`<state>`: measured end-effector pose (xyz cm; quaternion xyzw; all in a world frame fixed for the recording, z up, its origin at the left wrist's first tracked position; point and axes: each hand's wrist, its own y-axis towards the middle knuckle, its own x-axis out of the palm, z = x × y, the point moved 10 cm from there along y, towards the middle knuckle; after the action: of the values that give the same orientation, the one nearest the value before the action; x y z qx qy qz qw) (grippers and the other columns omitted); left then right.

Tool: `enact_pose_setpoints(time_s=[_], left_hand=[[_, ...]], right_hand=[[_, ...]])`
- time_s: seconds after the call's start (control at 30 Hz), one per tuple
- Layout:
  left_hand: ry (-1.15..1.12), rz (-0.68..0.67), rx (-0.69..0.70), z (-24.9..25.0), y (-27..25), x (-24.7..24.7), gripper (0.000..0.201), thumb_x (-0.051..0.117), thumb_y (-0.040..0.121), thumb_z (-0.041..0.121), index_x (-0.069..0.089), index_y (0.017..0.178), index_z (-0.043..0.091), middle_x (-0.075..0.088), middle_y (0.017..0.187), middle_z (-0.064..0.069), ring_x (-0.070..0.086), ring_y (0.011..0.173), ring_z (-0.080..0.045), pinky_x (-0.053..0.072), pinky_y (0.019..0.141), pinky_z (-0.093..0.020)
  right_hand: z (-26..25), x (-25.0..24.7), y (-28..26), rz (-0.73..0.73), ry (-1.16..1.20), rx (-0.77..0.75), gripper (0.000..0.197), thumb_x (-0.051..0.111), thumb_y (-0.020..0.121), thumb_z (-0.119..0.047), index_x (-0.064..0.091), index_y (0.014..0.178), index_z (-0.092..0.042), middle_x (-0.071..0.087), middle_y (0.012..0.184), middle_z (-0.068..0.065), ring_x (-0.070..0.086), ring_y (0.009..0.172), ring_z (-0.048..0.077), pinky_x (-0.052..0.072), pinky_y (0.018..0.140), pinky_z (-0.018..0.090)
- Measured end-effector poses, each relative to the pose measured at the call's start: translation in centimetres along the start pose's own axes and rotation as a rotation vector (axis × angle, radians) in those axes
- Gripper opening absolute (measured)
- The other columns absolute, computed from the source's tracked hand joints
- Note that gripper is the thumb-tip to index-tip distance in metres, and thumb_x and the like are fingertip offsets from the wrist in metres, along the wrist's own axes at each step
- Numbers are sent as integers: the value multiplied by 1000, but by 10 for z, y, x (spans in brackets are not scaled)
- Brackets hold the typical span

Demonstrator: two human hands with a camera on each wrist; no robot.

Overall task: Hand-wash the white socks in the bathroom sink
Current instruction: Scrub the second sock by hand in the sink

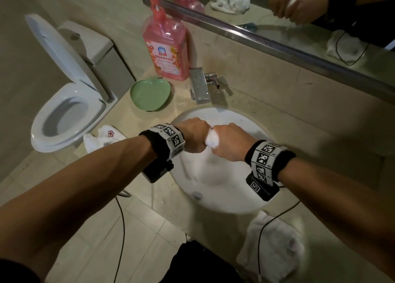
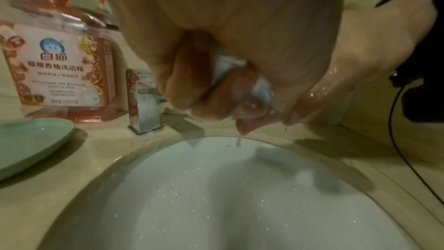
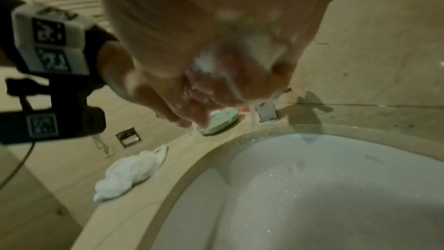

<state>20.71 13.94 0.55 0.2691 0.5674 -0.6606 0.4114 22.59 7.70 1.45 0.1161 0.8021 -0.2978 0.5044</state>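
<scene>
Both fists meet above the white sink (image 1: pixel 233 205), which holds cloudy, soapy water. A wet white sock (image 1: pixel 212 139) is bunched between them. My left hand (image 1: pixel 195 138) grips one end and my right hand (image 1: pixel 229 142) grips the other, knuckles up. In the left wrist view the sock (image 2: pixel 228 66) peeks out between curled fingers, and water drips from them toward the sink (image 2: pixel 216 197). In the right wrist view suds cover my curled right hand (image 3: pixel 223 75). More white socks lie on the counter at the left (image 1: pixel 104 137) and at the front right (image 1: pixel 275 246).
A pink detergent bottle (image 1: pixel 165 47) stands at the back beside a green apple-shaped dish (image 1: pixel 149 94) and the chrome faucet (image 1: pixel 199 86). An open toilet (image 1: pixel 64 116) is to the left. Black cables (image 1: pixel 121 229) hang from both wrist cameras. The mirror (image 1: pixel 277 11) runs behind.
</scene>
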Motion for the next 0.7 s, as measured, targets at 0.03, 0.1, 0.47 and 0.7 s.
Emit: enact_pose_setpoints(time_s=[0.03,0.1,0.47,0.7], left_hand=[[-14,-24,-14,-1,0,6,28,60,81,24,64,109,21,68,106,-4,65,98,-29,55,83,-35],[-18,-55,-17,0,-2,17,27,62,82,26,66,107,19,68,105,-5,65,95,-29,53,78,-32],[-142,-36,-12,-6,-2,27,21,67,80,26,66,99,16,67,100,-6,55,81,-21,43,69,-26],[-118,61,24,-4,-3,4,38,71,78,31,58,111,19,68,107,-4,62,98,-28,46,75,-30]], right_hand=[[-1,2,-1,-1,-13,-8,4,51,83,-17,50,87,-17,65,88,7,52,76,30,36,63,33],[-2,6,-4,-10,-33,-19,7,50,83,-19,51,90,-17,64,86,7,54,74,30,38,61,34],[-7,4,3,94,-228,-71,28,60,89,-30,51,110,-13,39,74,2,38,62,26,23,52,33],[5,-7,3,137,-111,-28,39,64,87,-34,47,118,-16,66,94,12,51,71,30,33,61,34]])
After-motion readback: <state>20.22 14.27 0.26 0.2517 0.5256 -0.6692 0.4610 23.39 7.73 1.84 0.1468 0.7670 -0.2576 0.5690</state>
